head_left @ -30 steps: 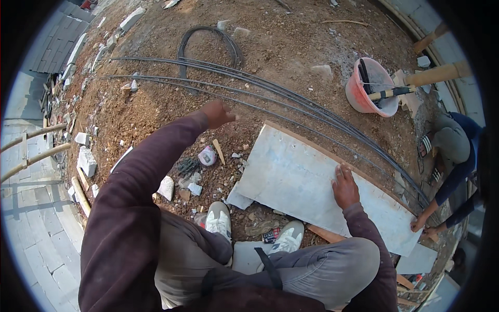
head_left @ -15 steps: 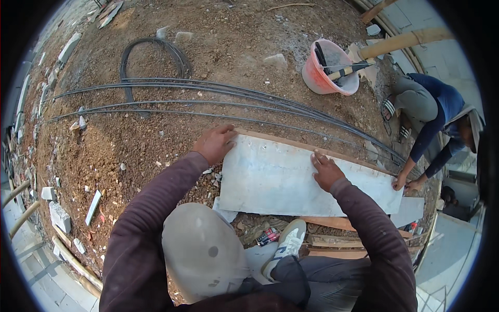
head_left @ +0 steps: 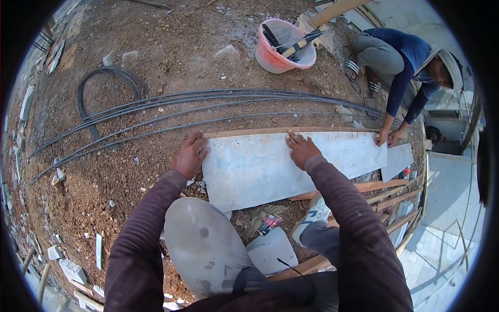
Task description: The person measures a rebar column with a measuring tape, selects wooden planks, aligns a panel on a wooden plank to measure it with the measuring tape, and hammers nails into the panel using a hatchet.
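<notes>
A long white board (head_left: 254, 166) lies in front of me, a thin brown wood strip (head_left: 249, 132) running along its far edge. My left hand (head_left: 190, 155) is closed at the board's far left corner, thumb and fingers at the end of the strip. Farther right, my right hand (head_left: 302, 150) rests on the board with its fingers spread and their tips at the strip. At the board's right end, the hands (head_left: 389, 137) of a crouching co-worker (head_left: 410, 67) hold its far corner. My fingertips' undersides are hidden.
Long steel rods (head_left: 208, 99) lie beyond the board, near a wire coil (head_left: 83, 101). A pink bucket (head_left: 267, 61) holding tools stands farther back. Wooden planks (head_left: 371, 185), a grey sheet (head_left: 399, 161) and a small white panel (head_left: 275, 252) lie nearby. Rubble (head_left: 73, 271) dots the left ground.
The view has shifted, so things appear farther left. The board looks more level, and its right end is higher in the picture. The co-worker's head is raised more. My hands remain at the board.
</notes>
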A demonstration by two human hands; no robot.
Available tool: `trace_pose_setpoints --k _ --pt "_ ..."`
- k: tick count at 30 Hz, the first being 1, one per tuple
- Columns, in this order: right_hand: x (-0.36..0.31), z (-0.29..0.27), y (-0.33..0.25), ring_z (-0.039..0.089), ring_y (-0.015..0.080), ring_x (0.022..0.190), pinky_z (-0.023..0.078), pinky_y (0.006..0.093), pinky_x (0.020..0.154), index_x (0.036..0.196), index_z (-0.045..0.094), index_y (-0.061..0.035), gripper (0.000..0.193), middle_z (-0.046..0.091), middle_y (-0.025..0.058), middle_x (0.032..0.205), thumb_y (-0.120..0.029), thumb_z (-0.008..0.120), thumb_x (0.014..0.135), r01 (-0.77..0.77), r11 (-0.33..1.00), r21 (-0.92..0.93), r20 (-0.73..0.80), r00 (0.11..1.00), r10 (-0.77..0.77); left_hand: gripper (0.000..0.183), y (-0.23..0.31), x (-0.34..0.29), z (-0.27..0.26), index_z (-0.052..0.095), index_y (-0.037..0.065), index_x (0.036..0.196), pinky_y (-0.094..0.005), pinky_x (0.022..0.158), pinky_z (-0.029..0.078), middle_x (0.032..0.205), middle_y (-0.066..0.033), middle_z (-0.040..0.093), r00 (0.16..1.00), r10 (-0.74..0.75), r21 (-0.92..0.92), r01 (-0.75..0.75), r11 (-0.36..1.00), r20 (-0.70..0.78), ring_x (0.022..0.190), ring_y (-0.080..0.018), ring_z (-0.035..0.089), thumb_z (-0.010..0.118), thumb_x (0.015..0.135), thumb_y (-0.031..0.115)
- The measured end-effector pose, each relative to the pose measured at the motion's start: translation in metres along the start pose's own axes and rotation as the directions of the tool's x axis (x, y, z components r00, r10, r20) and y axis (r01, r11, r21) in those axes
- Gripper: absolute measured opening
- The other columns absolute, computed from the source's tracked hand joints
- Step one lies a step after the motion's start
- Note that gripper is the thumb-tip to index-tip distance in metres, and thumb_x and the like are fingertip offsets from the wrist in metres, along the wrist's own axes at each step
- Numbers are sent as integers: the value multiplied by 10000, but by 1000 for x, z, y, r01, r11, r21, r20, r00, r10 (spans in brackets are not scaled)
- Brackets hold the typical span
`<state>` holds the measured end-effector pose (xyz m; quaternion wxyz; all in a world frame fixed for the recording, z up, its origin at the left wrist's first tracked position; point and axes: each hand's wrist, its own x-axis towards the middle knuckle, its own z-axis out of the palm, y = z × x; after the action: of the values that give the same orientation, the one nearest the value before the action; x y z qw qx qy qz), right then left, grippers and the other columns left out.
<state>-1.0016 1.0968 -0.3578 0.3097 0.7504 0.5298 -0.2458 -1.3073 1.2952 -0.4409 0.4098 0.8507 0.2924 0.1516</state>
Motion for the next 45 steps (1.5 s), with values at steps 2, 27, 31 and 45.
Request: trace_pose_setpoints --k 2,27,31,45 --pt "7 1 -12 245 276 1398 224 479 1127 1458 260 -96 543 180 63 1549 -221 390 946 -74 997 18 23 997 73 348 -5 1 2 631 38 1119 -385 897 493 1255 -165 537 1000 6 -33 -5 999 6 1076 -353 578 701 787 118" --pt "81 -58 -180 518 371 1122 396 437 977 1147 583 -46 431 578 205 1173 -351 632 846 361 852 378 -458 873 -167 309 -25 -17 4 641 63 1108 -390 875 487 1145 -136 593 968 15 -83 -37 996 -251 1029 -316 594 669 821 174" --pt "92 -55 -170 544 370 1094 426 438 942 1139 594 -18 479 591 213 1161 -375 665 828 407 831 379 -481 854 -199 365 -22 -68 -18 607 42 1128 -397 884 461 1137 -146 583 859 -190 -104 159 982 -475 1041 -331 568 692 794 160" --pt "91 -80 -177 568 353 1001 445 391 879 1116 588 12 423 593 188 1061 -229 715 793 602 660 450 -679 711 -185 642 -20 -195 -20 554 64 1174 -408 884 372 1116 -118 512 798 -439 262 566 782 -412 1020 -304 481 791 657 363"
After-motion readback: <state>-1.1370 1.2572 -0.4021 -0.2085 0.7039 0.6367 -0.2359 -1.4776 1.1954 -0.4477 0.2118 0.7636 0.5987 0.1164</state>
